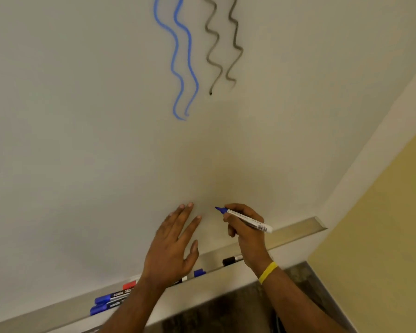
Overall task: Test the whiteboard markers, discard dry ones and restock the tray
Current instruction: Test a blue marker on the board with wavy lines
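My right hand [244,233] grips an uncapped blue whiteboard marker [246,218], its tip pointing left just off the whiteboard [82,116]. My left hand [174,246] is spread with straight fingers, lying flat against the board beside that tip. Two blue wavy lines [181,58] and two black wavy lines [222,42] are drawn higher up. Below, the metal tray [296,227] holds two capped blue markers [107,302], a red-capped marker [129,284], a loose blue cap [199,272] and a black marker [231,260], partly hidden behind my arms.
The whiteboard's right frame edge [380,131] meets a yellow wall [382,224]. A dark patterned floor [221,311] shows below the tray. A yellow band [268,272] circles my right wrist.
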Tool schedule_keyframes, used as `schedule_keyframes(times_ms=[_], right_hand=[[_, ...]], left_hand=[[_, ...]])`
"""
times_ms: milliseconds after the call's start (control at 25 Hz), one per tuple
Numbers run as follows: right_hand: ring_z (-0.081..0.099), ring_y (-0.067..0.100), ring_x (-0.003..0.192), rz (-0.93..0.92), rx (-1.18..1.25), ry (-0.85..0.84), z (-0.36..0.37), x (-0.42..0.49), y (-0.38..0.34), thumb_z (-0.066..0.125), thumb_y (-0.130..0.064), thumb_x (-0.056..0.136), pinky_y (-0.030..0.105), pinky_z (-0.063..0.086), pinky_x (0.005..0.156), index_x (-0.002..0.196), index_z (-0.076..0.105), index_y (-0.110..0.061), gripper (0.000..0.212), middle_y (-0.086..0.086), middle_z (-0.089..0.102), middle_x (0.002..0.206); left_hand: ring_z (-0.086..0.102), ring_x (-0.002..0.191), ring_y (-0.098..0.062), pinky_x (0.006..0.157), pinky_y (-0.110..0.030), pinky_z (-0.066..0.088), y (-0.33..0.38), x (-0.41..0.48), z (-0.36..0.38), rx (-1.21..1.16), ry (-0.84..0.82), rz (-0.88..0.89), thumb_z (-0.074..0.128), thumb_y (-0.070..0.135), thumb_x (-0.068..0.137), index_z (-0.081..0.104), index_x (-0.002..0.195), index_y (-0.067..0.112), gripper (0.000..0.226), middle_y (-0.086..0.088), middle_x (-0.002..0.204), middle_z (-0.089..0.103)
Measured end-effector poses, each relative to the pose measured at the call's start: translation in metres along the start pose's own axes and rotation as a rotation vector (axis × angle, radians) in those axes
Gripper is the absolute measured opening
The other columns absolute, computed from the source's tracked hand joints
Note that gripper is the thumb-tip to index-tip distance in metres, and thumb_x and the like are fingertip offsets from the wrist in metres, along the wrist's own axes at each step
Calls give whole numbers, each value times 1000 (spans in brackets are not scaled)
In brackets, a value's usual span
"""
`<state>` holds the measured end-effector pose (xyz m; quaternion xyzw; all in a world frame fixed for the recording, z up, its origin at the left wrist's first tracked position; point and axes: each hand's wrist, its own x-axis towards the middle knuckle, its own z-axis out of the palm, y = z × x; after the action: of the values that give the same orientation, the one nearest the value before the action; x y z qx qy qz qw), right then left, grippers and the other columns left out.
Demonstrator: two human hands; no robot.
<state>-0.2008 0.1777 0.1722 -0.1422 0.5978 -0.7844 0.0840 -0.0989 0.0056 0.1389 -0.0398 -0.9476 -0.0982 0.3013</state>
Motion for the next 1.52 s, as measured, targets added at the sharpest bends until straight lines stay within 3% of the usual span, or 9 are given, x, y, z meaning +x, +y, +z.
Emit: schedule_keyframes(times_ms=[200,440,680,1240,1400,1520], right_hand=[[51,18,52,202,-12,61,-23,-9,41,64,5,88,25,45,49,94,73,-5,15,12,66,72],[50,16,53,490,85,188,-44,-20,82,62,0,90,24,43,50,93,73,-6,13,10,65,71],[50,14,52,630,119,226,-69,-34,106,61,-1,90,24,40,50,94,72,-5,12,9,66,69],[53,13,54,622,26,217,-84,-29,109,62,-2,91,22,42,51,93,73,-6,12,6,68,68],[54,13,55,603,-17,206,-85,-28,109,62,-3,92,22,43,52,93,73,-7,12,6,68,69],[54,14,56,585,-71,180,-83,-29,111,64,-4,91,21,44,52,94,73,-6,10,8,69,70]], left_hand=[[38,141,-22,112,-38,36,-8,-39,49,-54,-322,-136,57,38,87,41,145,22,62,-3,153,41],[50,128,-20,109,-32,39,-17,-62,95,-115,-618,-407,56,26,94,48,140,20,48,-1,143,51],[55,109,-18,96,-32,47,-8,-56,125,-115,-881,-451,54,22,94,54,125,23,32,3,124,56],[58,94,-19,84,-29,47,-9,-55,154,-93,-930,-453,52,2,90,65,107,23,30,0,107,61],[59,93,-16,84,-26,47,-9,-56,151,-173,-845,-474,52,10,94,67,107,24,24,4,107,65],[63,95,-10,88,-20,49,-2,-53,142,-410,-653,-560,61,12,93,71,113,18,23,5,107,69]])
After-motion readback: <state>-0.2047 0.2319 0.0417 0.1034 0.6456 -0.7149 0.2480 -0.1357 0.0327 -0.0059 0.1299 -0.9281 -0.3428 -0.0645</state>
